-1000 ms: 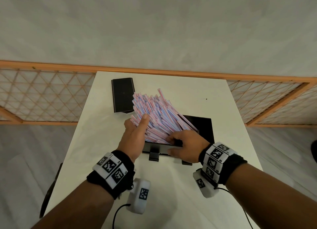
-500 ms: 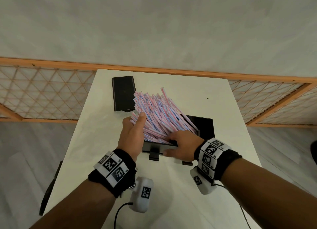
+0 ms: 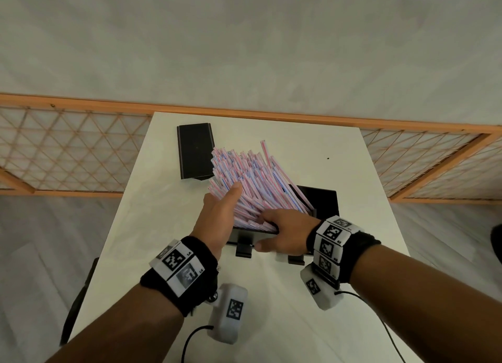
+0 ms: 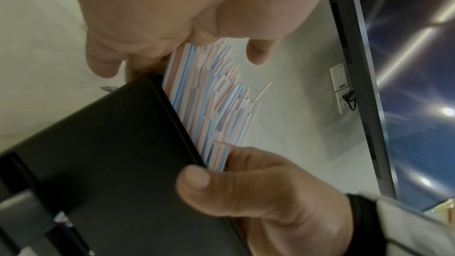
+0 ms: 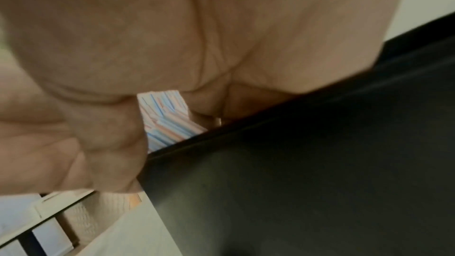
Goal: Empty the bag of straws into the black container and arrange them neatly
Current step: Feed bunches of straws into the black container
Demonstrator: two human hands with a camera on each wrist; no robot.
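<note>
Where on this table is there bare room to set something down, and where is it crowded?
Bare table lies right of the black lid, between the straws and the far edge, and along the left edge beside the left hand. It is crowded at the container, where both hands, the right hand included, meet the straws.

straws — pink, blue, white stripes | container — black | lid black | table white

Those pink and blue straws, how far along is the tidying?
Done: the pink-and-blue paper-wrapped straws stand in the black box-shaped container; no bag shows. In hand: left hand presses their side, right hand grips the rim. Left: they lean, ends uneven.
</note>
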